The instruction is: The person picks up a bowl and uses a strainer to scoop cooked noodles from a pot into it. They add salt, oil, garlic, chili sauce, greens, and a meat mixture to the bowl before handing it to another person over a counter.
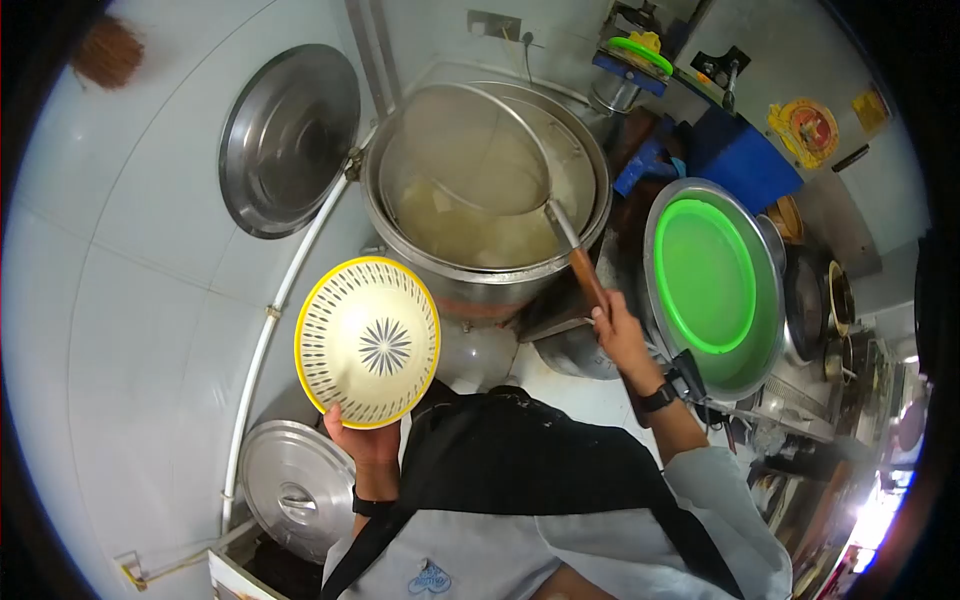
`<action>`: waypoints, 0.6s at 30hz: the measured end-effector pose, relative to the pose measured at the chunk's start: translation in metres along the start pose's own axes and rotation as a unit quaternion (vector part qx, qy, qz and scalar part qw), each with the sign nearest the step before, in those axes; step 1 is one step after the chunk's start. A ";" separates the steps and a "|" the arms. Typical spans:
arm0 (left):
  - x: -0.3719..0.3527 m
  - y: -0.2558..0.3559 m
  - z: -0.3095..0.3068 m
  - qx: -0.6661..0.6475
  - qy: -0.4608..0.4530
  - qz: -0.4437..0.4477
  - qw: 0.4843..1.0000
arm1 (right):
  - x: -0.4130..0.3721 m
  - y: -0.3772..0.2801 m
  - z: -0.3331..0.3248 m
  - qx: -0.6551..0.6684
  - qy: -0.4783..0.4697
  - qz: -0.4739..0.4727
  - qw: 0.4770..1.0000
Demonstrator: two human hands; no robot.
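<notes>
My left hand [366, 440] is closed on the lower edge of a cream plastic colander [383, 345] with a yellow rim, its slotted inside facing up. Fingers wrapped round the wooden handle, my right hand [622, 338] grips a large round mesh skimmer [478, 150]. The skimmer's wide, fine-mesh head overlaps the mouth of a deep metal pot [480, 275]. Cloudy yellowish liquid [470, 235] shows in the pot below the mesh. The colander is just in front of the pot, to its left.
Right of the pot, a wide metal basin [735, 372] holds a green plastic basket [705, 275]. A large metal lid [290, 140] leans on the left wall beside a white pipe [295, 265]. Another lid [300, 490] is low at left. A blue box [745, 155] stands behind the basin.
</notes>
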State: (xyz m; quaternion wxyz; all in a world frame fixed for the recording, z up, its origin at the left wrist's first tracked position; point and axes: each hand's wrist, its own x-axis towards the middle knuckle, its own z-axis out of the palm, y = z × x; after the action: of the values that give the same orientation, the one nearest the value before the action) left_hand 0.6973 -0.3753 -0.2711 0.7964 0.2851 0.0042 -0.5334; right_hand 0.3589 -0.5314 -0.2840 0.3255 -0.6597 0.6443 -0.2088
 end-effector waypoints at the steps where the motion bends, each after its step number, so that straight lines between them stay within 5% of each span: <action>1: 0.008 0.005 0.000 0.004 -0.004 -0.008 1.000 | -0.004 -0.014 -0.008 0.002 0.007 0.007 1.000; 4: 0.034 0.020 0.009 -0.021 -0.025 -0.039 0.999 | -0.006 -0.071 -0.047 -0.067 0.091 -0.069 0.991; 6: 0.046 0.035 0.020 -0.034 -0.037 -0.039 0.998 | 0.003 -0.090 -0.070 -0.268 0.179 -0.190 0.927; 13: 0.075 0.070 0.009 -0.036 -0.009 -0.014 0.999 | 0.109 -0.109 -0.107 -0.520 0.133 -0.153 0.830; 15: 0.083 0.073 -0.002 -0.056 -0.011 -0.008 0.998 | 0.130 -0.120 -0.102 -0.621 0.136 -0.230 0.737; 18: 0.088 0.079 -0.018 -0.085 0.003 -0.006 0.996 | 0.163 -0.115 -0.085 -0.658 0.104 -0.250 0.703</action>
State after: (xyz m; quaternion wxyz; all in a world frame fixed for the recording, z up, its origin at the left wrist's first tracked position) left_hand 0.8082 -0.4205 -0.2779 0.8147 0.2180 0.0538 -0.5347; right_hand 0.3948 -0.7104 -0.1676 -0.3246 -0.8172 0.4590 0.1271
